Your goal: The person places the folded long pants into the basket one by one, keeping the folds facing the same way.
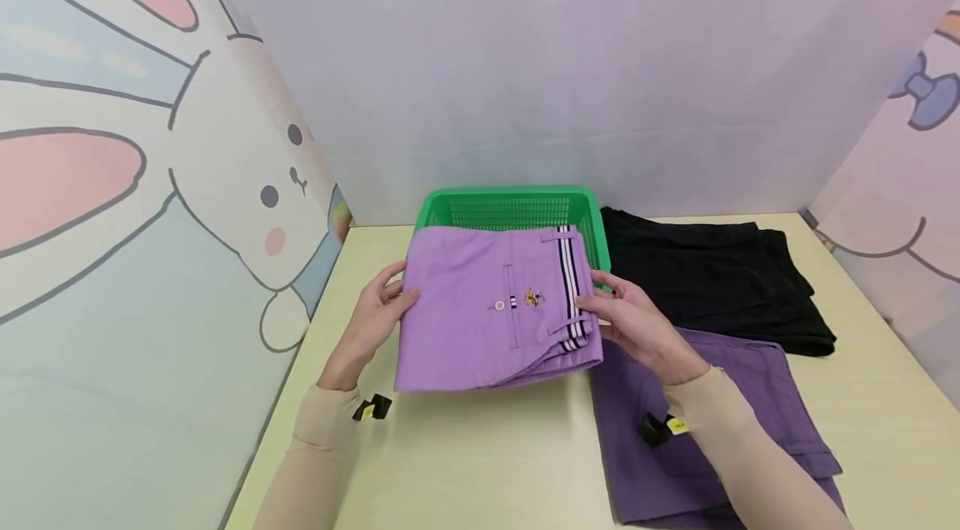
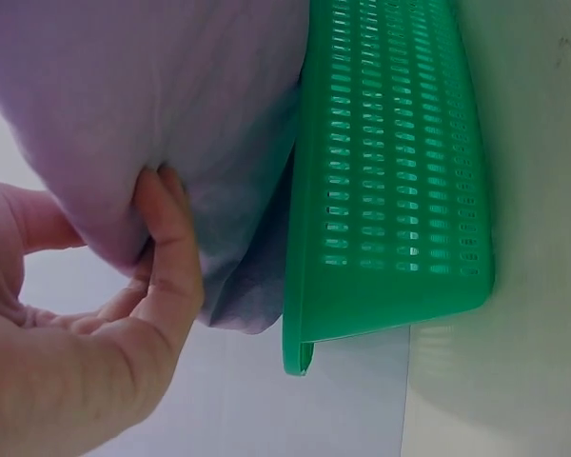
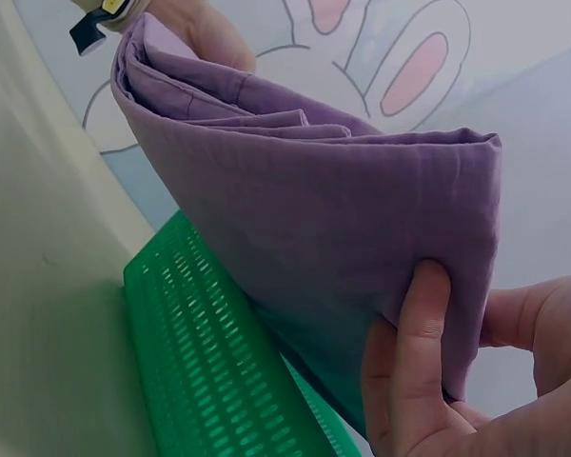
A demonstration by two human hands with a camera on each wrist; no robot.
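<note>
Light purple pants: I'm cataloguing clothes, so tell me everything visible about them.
Light purple pants, seemingly smooth woven cloth, folded into layers, raised above the table. They show a dark-and-white striped waistband, belt loops, a slit pocket, pale button and small embroidery. Left hand and right hand grip opposite ends; contact with the green basket is unclear.

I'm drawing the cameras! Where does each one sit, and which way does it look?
Head: on the head, facing forward and down at the folded lilac garment and green basket; left hand, right hand and sleeves show.
Left wrist: on that wrist, facing the garment and basket's side; only the left hand shows.
Right wrist: on that wrist, facing the garment, basket and rabbit picture; right hand shows close, left hand farther off.
Both wrist views share the garment, basket and left hand.
</note>
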